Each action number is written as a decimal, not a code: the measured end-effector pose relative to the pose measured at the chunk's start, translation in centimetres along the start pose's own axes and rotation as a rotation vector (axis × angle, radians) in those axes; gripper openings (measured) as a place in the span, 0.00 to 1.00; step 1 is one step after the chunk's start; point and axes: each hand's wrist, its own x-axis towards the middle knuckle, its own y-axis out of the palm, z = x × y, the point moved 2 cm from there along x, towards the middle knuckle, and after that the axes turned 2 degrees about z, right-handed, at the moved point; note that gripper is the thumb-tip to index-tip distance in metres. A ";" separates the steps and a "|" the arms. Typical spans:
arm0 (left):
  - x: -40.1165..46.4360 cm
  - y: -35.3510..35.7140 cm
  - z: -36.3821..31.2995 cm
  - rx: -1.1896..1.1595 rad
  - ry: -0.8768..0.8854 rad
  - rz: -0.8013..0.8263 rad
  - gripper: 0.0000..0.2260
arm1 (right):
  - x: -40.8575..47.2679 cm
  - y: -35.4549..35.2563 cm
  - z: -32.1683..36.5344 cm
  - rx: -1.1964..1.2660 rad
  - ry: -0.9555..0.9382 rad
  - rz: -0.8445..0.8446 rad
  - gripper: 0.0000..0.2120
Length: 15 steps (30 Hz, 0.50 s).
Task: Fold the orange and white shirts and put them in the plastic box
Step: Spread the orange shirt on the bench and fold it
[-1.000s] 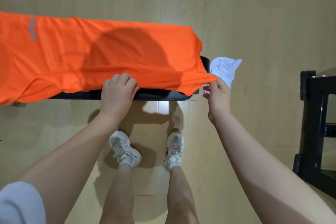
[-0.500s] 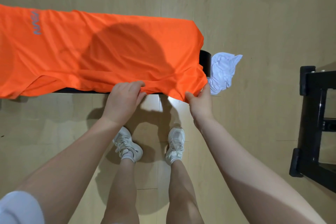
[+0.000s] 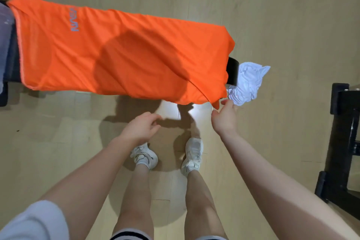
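A: Head view: your orange shirt (image 3: pixel 120 52) lies spread along the dark table (image 3: pixel 232 71), near edge hanging over. Your left hand (image 3: pixel 141 128) hangs below it, fingers loosely curled, empty.

B: And your right hand (image 3: pixel 225 118)?

A: Fingers open, just beside the hanging corner, gripping nothing. The white shirt (image 3: pixel 247 83) sits bunched at the table's right end.

B: Then take the near hem with both hands, well apart, and lift it evenly across, so the fold lands straight.

A: Mind the white shirt; don't drag it off. What may be the box (image 3: pixel 4 25) shows at far left.
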 end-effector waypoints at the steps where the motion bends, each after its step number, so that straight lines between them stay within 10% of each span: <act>1: 0.0 0.2 1.1 -0.147 -0.103 -0.078 0.15 | -0.7 1.3 0.9 0.055 -0.035 0.032 0.13; 9: 3.1 0.6 7.5 -1.786 -0.527 -0.461 0.17 | -0.8 11.8 4.5 1.059 0.486 0.407 0.12; 15: 6.8 0.4 9.8 -2.114 -0.347 -0.488 0.18 | 2.3 15.1 3.5 1.557 0.534 0.369 0.17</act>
